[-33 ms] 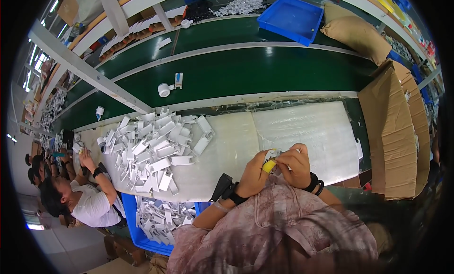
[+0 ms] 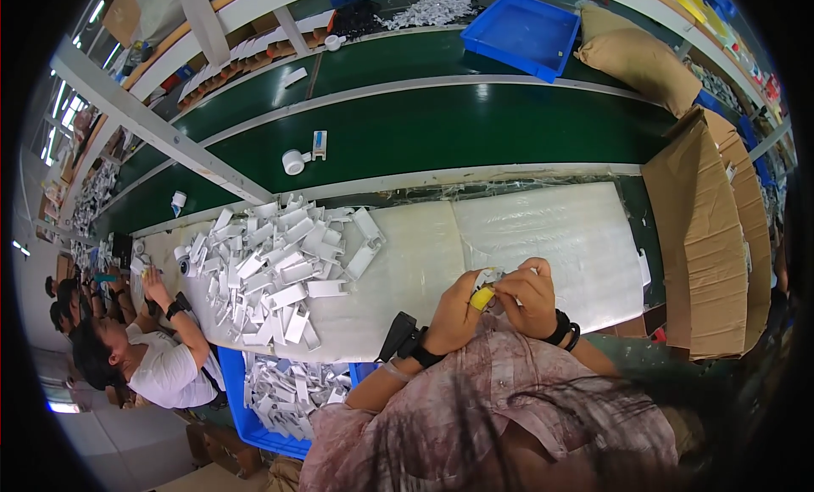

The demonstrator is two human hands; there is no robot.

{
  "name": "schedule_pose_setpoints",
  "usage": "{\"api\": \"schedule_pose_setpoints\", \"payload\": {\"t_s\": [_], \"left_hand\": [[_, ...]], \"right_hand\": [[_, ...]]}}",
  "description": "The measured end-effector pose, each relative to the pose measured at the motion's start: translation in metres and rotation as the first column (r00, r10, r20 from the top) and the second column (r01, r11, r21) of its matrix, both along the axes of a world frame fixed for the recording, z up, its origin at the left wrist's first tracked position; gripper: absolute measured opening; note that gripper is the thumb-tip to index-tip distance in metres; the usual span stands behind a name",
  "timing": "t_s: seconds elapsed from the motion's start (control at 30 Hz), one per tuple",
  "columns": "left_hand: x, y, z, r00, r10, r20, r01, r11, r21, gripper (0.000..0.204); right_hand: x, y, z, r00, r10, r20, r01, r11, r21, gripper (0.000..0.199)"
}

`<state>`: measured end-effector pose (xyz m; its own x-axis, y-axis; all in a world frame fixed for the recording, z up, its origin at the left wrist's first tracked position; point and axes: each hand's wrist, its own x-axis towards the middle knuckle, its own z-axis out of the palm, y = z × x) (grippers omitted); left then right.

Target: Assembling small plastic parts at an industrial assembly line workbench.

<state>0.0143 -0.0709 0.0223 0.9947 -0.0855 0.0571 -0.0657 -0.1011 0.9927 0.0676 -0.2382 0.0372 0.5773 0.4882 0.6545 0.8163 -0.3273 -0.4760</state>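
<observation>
small yellow piece (image 2: 482, 298) | with a white part, pinched between both hands | above white table edge

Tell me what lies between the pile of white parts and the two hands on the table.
In the head view, only bare white table sheet lies between the pile of white parts and the left hand and right hand.

Flattened brown cardboard cartons (image 2: 699, 229) stand stacked at 3 o'clock beside the worktop, a heap of small flat white packages (image 2: 271, 267) lies at 9 o'clock on the white worktop (image 2: 543, 229), more white packages fill a blue bin (image 2: 254, 416) at 7 o'clock.
</observation>
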Motion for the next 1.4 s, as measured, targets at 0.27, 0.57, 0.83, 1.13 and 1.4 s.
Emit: {"api": "schedule_pose_setpoints", "payload": {"t_s": [0.27, 0.57, 0.83, 1.13, 1.4], "left_hand": [[0.001, 0.007, -0.005, 0.994, -0.01, -0.111, 0.002, 0.997, -0.073, 0.026], [-0.001, 0.001, -0.007, 0.981, -0.164, -0.102, 0.097, 0.874, -0.476, 0.032], [-0.003, 0.013, 0.001, 0.982, 0.009, -0.19, -0.05, 0.976, -0.213, 0.025], [-0.01, 0.013, -0.015, 0.976, 0.094, -0.195, -0.139, 0.962, -0.234, 0.018], [-0.012, 0.013, -0.014, 0.989, 0.116, -0.091, -0.124, 0.989, -0.079, 0.013]], "right_hand": [[0.005, 0.006, -0.002, 0.992, 0.039, -0.117, -0.035, 0.998, 0.043, 0.023], [0.016, -0.009, -0.042, -0.009, 0.446, -0.895, 0.1, 0.891, 0.443, 0.044], [0.013, -0.006, -0.025, 0.807, -0.017, -0.59, 0.114, 0.985, 0.129, 0.053], [0.005, -0.004, -0.017, 0.909, -0.04, -0.415, 0.107, 0.985, 0.138, 0.06], [0.0, -0.005, -0.016, 0.947, -0.019, -0.322, 0.059, 0.992, 0.115, 0.063]]}}
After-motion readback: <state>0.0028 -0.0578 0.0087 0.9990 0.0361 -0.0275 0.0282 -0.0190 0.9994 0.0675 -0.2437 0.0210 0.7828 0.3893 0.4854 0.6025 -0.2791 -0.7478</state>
